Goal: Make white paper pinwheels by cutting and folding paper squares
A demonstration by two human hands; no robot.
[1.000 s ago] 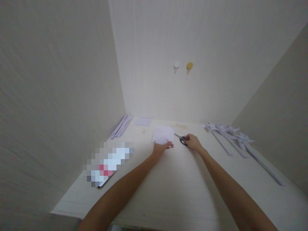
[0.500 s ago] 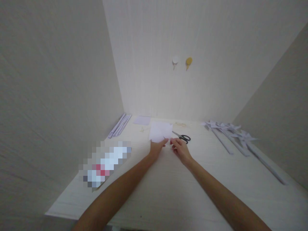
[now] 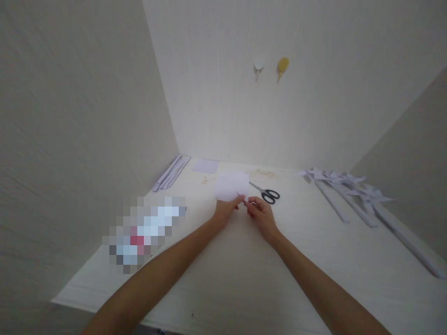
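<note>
A white square sheet of paper [image 3: 231, 185] lies in the middle of the table. My left hand [image 3: 226, 209] grips its near edge, thumb on top close to the right corner. A short dark slanting line, perhaps a cut, shows in the paper by the thumb. My right hand [image 3: 260, 214] pinches at that same near right corner, its fingertips meeting those of the left. What exactly sits between them is too small to make out. Just beyond the right hand lie scissors [image 3: 268, 195] with black handles, their blades pointing toward the paper.
Several paper pinwheels [image 3: 349, 181] on rolled sticks lie at the right. Rolled paper sticks [image 3: 171, 174] and another paper square [image 3: 206, 166] are at the back left. Small thin pieces [image 3: 265, 173] lie behind the scissors. A blurred-out object [image 3: 150, 232] is at the left. Walls enclose the table.
My right fingertips have closed the small gap to the left thumb at the paper's corner. The view has tilted slightly, and the paper's near edge looks a little raised or curved.
</note>
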